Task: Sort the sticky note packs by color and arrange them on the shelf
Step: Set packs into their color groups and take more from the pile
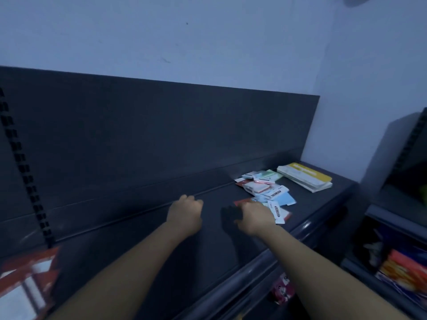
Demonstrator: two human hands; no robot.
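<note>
Mixed packs (263, 188) heaped right on shelf (138, 239), unsorted. Right hand (254, 218) on red pack (242, 201), grip unclear tbh; left hand (184, 212) curled empty, prob marking drop spot.

- plain pale wall (208, 42) from 10 round to 2 o'clock, light's dim and kinda bluish
- dark grey back panel (161, 125) below it, around centre
- matching dark shelf (138, 239) running 7 to 3 o'clock
- slotted upright (23, 167) at 9 o'clock
- second dark shelving unit (397, 211) at 4 o'clock
</note>
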